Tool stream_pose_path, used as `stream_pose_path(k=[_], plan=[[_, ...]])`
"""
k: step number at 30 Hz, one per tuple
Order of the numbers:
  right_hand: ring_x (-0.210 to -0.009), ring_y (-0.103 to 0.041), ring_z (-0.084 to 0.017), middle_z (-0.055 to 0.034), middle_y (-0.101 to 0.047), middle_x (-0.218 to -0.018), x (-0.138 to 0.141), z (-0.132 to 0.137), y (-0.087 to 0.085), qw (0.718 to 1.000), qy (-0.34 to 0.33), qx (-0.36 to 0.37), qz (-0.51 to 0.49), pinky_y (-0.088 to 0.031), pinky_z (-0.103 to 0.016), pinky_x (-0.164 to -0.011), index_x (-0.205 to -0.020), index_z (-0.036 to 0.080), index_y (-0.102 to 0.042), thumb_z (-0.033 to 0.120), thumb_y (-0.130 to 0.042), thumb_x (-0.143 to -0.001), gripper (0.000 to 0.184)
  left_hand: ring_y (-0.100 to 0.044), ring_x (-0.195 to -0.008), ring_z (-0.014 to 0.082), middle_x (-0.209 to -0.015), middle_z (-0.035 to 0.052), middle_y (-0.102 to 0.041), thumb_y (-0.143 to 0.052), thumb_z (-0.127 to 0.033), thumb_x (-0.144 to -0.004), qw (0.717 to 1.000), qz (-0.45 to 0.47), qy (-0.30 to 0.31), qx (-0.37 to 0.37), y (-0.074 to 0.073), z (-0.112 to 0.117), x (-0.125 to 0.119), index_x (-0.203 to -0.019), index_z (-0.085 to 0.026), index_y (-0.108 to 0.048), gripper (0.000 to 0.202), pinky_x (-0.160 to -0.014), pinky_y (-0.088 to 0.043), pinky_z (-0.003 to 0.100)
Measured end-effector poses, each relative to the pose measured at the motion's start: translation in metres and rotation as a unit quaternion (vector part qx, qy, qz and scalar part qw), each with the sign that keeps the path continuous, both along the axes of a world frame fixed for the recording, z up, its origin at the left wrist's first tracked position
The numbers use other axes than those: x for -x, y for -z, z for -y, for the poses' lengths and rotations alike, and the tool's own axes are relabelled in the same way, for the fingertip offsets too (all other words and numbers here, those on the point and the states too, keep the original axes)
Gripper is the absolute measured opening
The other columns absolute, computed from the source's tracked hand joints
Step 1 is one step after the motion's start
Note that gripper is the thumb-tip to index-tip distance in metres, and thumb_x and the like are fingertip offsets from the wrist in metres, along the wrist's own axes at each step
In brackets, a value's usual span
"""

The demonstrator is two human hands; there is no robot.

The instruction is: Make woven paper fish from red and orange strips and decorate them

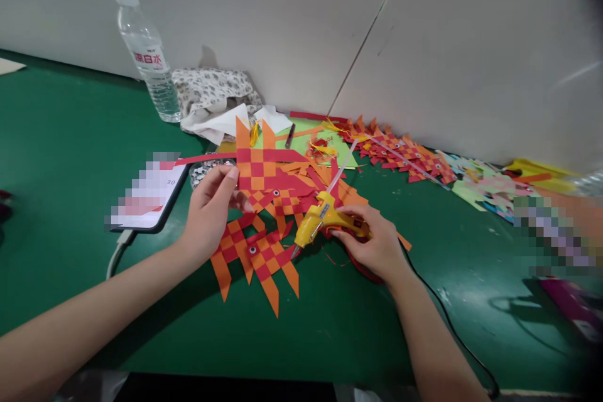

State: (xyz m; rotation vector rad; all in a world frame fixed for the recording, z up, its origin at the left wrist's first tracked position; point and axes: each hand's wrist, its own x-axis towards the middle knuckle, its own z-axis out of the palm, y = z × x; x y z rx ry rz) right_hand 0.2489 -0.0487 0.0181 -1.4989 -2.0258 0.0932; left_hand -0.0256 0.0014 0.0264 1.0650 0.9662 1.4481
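I have the right hand (377, 244) grasping a glue gun (311, 221), nozzle (296, 250) near a paper fish (269, 255); from here I can't tell whether the left hand (211, 208) grips anything.

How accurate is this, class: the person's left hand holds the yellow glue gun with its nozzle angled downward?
Not quite: the hand is wrong. The head view shows the right hand holding the yellow glue gun, nozzle angled downward.

Dim, with faint sheen on the tabletop (358, 333) toward its right edge. Softly shadowed near the front edge. Pixelated over the phone (157, 201). Flare-streaked on the wall (264, 25) past the right edge.
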Motion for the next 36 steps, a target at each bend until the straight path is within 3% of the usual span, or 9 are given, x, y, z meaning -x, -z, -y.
stream_pose_path(k=[10,21,29,31,33,35,36], plan=[[-0.090,-0.063,-0.025,-0.0051,-0.068,-0.099,0.000,0.000,0.001,0.998,-0.011,-0.006,0.057,-0.049,-0.039,-0.078,-0.103,0.026,-0.058,0.027,-0.064,-0.075,0.028,-0.054,-0.048,0.0067,-0.065,-0.0062,-0.042,-0.053,-0.036,-0.086,0.999,-0.039,0.011,0.004,0.004,0.001,-0.001,-0.076,-0.022,-0.048,0.018,-0.050,-0.048,0.019],[-0.092,-0.063,-0.024,-0.0046,-0.068,-0.100,0.001,0.000,0.000,0.998,-0.024,-0.021,0.054,-0.049,-0.040,-0.080,-0.103,0.026,-0.055,0.022,-0.063,-0.076,0.028,-0.055,-0.048,0.0067,-0.062,-0.0065,-0.040,-0.054,-0.036,-0.086,0.998,-0.026,0.044,0.023,0.003,0.003,-0.003,-0.077,-0.022,-0.050,0.017,-0.049,-0.045,0.019],[-0.094,-0.062,-0.025,-0.0084,-0.064,-0.107,-0.001,-0.002,0.000,0.999,0.041,-0.008,-0.001,-0.051,-0.038,-0.080,-0.109,0.023,-0.052,0.030,-0.071,-0.070,0.044,-0.058,-0.049,0.0089,-0.059,-0.0067,-0.044,-0.052,-0.033,-0.087,0.998,-0.033,0.044,0.013,0.003,0.005,-0.003,-0.081,-0.022,-0.051,0.012,-0.051,-0.049,0.020],[-0.095,-0.062,-0.024,-0.0083,-0.064,-0.107,-0.003,-0.004,0.000,0.998,0.062,-0.020,-0.008,-0.050,-0.039,-0.081,-0.109,0.022,-0.053,0.031,-0.070,-0.070,0.043,-0.059,-0.049,0.0093,-0.061,-0.0062,-0.048,-0.051,-0.030,-0.087,0.997,-0.053,0.047,-0.022,0.003,0.008,-0.003,-0.086,-0.022,-0.052,0.008,-0.052,-0.051,0.021],[-0.093,-0.061,-0.024,-0.0079,-0.065,-0.104,-0.004,-0.006,-0.001,0.995,0.095,-0.043,-0.002,-0.050,-0.039,-0.081,-0.106,0.021,-0.055,0.033,-0.069,-0.071,0.039,-0.061,-0.052,0.0098,-0.067,-0.0043,-0.054,-0.051,-0.026,-0.088,0.987,-0.105,0.054,-0.108,0.003,0.013,-0.001,-0.088,-0.021,-0.052,0.005,-0.053,-0.052,0.022],[-0.089,-0.060,-0.024,-0.0074,-0.066,-0.097,-0.003,-0.006,-0.003,0.989,0.133,-0.070,-0.013,-0.049,-0.039,-0.080,-0.097,0.020,-0.059,0.037,-0.067,-0.073,0.030,-0.064,-0.061,0.0112,-0.074,-0.0010,-0.061,-0.052,-0.019,-0.086,0.946,-0.197,0.070,-0.248,0.004,0.018,0.000,-0.089,-0.019,-0.054,0.003,-0.057,-0.053,0.022],[-0.084,-0.060,-0.022,-0.0070,-0.066,-0.093,-0.001,-0.006,-0.004,0.985,0.146,-0.074,-0.045,-0.049,-0.037,-0.077,-0.093,0.020,-0.061,0.039,-0.066,-0.075,0.026,-0.065,-0.066,0.0117,-0.078,0.0010,-0.064,-0.054,-0.016,-0.085,0.907,-0.249,0.081,-0.329,0.004,0.021,0.001,-0.089,-0.018,-0.056,0.005,-0.060,-0.053,0.021]])
